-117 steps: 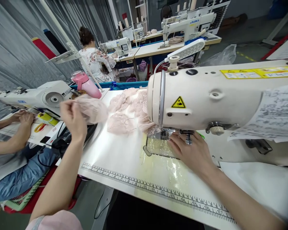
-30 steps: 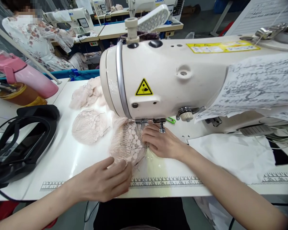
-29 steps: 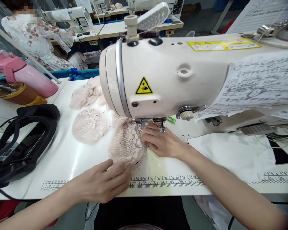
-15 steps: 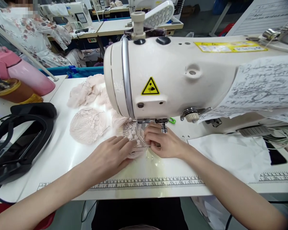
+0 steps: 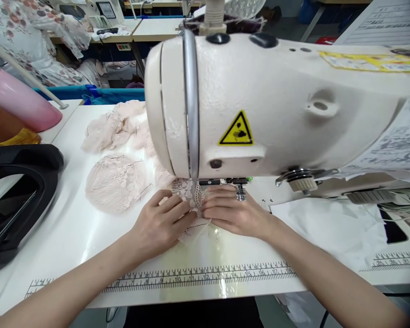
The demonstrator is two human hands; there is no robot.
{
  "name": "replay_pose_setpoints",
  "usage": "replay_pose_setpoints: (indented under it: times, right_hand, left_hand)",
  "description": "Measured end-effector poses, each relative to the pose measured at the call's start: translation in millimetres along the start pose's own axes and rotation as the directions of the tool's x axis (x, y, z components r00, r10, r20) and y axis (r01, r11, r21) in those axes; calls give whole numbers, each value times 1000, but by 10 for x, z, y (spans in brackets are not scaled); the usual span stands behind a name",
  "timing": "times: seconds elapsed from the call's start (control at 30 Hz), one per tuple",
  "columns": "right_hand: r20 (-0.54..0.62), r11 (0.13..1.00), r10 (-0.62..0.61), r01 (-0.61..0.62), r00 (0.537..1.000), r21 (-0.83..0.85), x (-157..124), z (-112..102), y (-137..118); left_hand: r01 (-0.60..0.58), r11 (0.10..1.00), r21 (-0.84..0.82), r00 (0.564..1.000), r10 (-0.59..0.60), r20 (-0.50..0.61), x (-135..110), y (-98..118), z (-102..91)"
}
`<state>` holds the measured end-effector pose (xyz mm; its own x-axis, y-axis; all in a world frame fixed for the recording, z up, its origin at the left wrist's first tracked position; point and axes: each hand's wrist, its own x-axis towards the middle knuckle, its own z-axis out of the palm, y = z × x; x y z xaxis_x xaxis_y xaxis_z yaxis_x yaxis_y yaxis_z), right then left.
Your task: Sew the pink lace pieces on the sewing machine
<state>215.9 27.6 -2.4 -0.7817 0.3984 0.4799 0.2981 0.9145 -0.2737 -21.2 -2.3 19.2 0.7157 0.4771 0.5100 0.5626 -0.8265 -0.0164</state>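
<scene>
Pale pink lace fabric (image 5: 193, 231) lies under the needle area of a white sewing machine (image 5: 273, 109). My left hand (image 5: 166, 221) rests on its left part, fingers bent and closed on the lace. From the right, my right hand (image 5: 237, 212) grips the lace edge with its fingers pressed together; its thumb is hidden. Both hands are just in front of the presser area, their fingertips close to each other. The machine head hides the needle and the far part of the lace.
Gathered pink lace pieces (image 5: 114, 182) with loose threads lie left of the machine. A black headset-like object (image 5: 51, 168) and a pink bottle (image 5: 27, 98) stand further left. White cloth (image 5: 328, 228) lies at right. A printed ruler (image 5: 191, 277) runs along the front edge. Another person (image 5: 37, 41) sits beyond.
The view has moved closer to the machine. My right hand's fingers have gone from curled to straighter along the lace edge. My left hand's fingers are more bent on the lace.
</scene>
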Motion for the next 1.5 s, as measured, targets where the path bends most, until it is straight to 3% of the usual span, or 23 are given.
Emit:
replay_pose_setpoints:
  times: [0.2,0.73,0.93,1.37,1.5]
  right_hand:
    - [-2,998,37,-37,999,-44,-18,60,-35]
    - [-16,993,52,-54,999,-102,-19,90,-12]
    - [-129,980,79,-101,988,-174,8,20,-41]
    - [-122,932,146,-178,982,-316,3,38,-19]
    - [-103,959,119,-141,988,-244,22,49,-23]
  left_hand:
    - [15,998,-67,996,-9,87,-52,-1,66]
    - [58,994,-89,991,-47,122,-65,10,112]
    - [50,995,-89,993,-40,108,-51,22,140]
    - [56,996,-66,997,-52,65,-42,-22,191]
    - [51,996,-67,996,-46,79,-55,-45,177]
